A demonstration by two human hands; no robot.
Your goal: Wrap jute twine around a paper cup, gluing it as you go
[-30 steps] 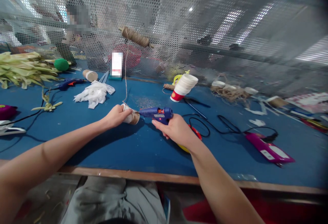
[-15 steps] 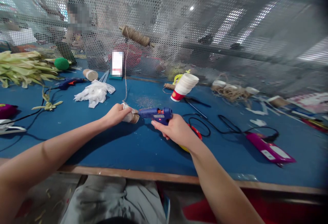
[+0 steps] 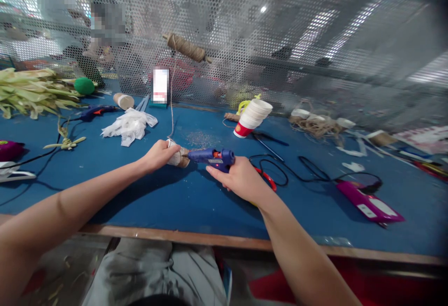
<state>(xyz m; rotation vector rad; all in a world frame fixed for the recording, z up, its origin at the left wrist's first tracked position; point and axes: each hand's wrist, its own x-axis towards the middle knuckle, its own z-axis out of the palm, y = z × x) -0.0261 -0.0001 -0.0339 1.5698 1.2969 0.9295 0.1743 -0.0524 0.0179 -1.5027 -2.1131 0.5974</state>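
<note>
My left hand [image 3: 159,154] is closed around a small paper cup [image 3: 178,157], held on its side and partly wrapped in twine. From the cup a strand of twine [image 3: 171,96] rises to a twine spool [image 3: 186,48] on the mesh. In my right hand [image 3: 241,177] is a blue hot glue gun [image 3: 212,156] with a small red light. Its nozzle points left and meets the cup's side near the twine; whether it touches is too small to tell. My left fingers are mostly hidden behind the cup.
A stack of paper cups [image 3: 252,118] stands tilted behind the glue gun. Crumpled white plastic [image 3: 130,126] and another glue gun [image 3: 97,113] lie left. A purple power strip [image 3: 369,202] with black cable is at right. Perforated metal mesh [image 3: 231,31] walls off the back.
The glue gun has shifted very slightly to the left and down along with my right hand. My left hand and the cup stay almost where they were.
</note>
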